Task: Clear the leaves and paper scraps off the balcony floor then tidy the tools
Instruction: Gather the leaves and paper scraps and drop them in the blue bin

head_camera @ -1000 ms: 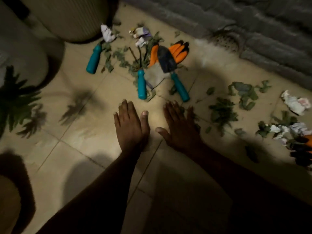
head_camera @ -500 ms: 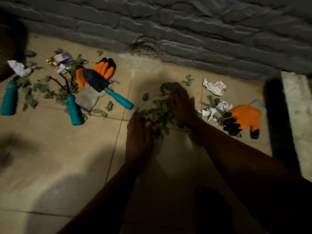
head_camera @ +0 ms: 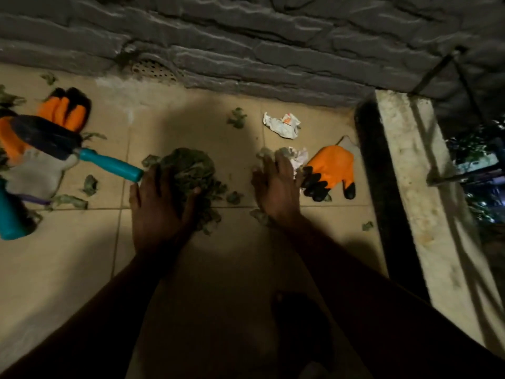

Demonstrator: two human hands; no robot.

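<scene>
A heap of green leaves (head_camera: 191, 168) lies on the tan tiled floor (head_camera: 82, 269). My left hand (head_camera: 161, 206) rests against the heap's near left side, fingers fairly straight and thumb spread round its edge. My right hand (head_camera: 276, 184) lies flat with fingers stretched over crumpled white paper scraps (head_camera: 299, 158) and a few leaves. Another crumpled paper (head_camera: 282, 124) sits farther back. A trowel with a teal handle (head_camera: 109, 164) lies at the left across an orange and grey glove (head_camera: 65, 112). A second orange glove (head_camera: 332, 165) lies just right of my right hand.
Another teal tool handle (head_camera: 9, 214) shows at the left edge. Loose leaves (head_camera: 236, 117) are scattered on the tiles. A grey stone wall (head_camera: 246, 36) with a drain grate (head_camera: 154, 69) closes the back. A concrete ledge (head_camera: 410, 187) with railing bounds the right.
The view has shifted right. The leaves now sit bunched in one heap by my left hand. My right hand has left the leaves and moved right onto the paper scraps near the orange glove.
</scene>
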